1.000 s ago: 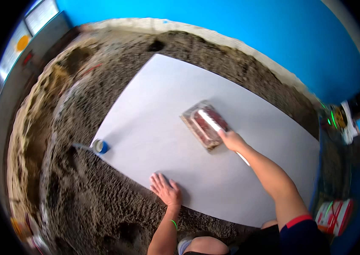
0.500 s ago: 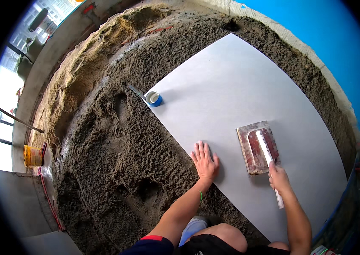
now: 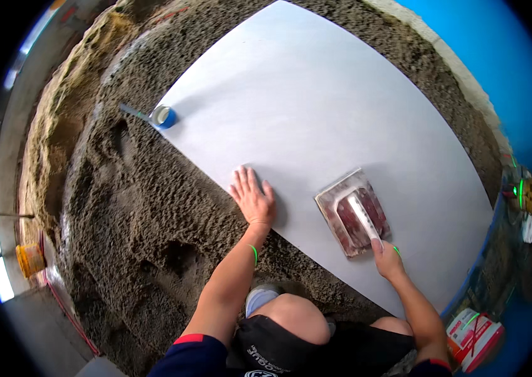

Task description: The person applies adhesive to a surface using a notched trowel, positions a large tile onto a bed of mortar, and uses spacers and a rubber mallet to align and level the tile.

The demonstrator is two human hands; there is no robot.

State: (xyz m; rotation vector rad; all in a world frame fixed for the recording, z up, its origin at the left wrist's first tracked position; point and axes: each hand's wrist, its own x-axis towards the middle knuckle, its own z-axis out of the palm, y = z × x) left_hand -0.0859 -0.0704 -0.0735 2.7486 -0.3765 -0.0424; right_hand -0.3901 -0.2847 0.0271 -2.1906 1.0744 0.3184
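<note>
A large pale slab [image 3: 316, 81] lies on grey, rough mortar [image 3: 121, 188]. My left hand [image 3: 251, 198] rests palm-down on it near its left edge, fingers spread. My right hand [image 3: 386, 259] grips a white bar handle [image 3: 361, 212] lying over a grimy rectangular float [image 3: 334, 203] with a red-brown face, on the slab right of my left hand; whether bar and float are one tool I cannot tell. At the slab's upper left edge sits a blue-and-white round object [image 3: 164, 118] with a thin grey strip [image 3: 133, 112] beside it.
A yellow bucket [image 3: 29, 259] stands at the left by red cables. Sandy fill [image 3: 49, 144] borders the mortar. At the right are a blue wall [image 3: 504, 69], a device [image 3: 530, 195] casting green lines, and a red-and-white bucket [image 3: 473, 339]. My bent knee [image 3: 294, 317] is at bottom centre.
My view has swung about. Relative to the slab, the float and my right hand have moved toward me and to the right. My left hand stays flat near the same edge.
</note>
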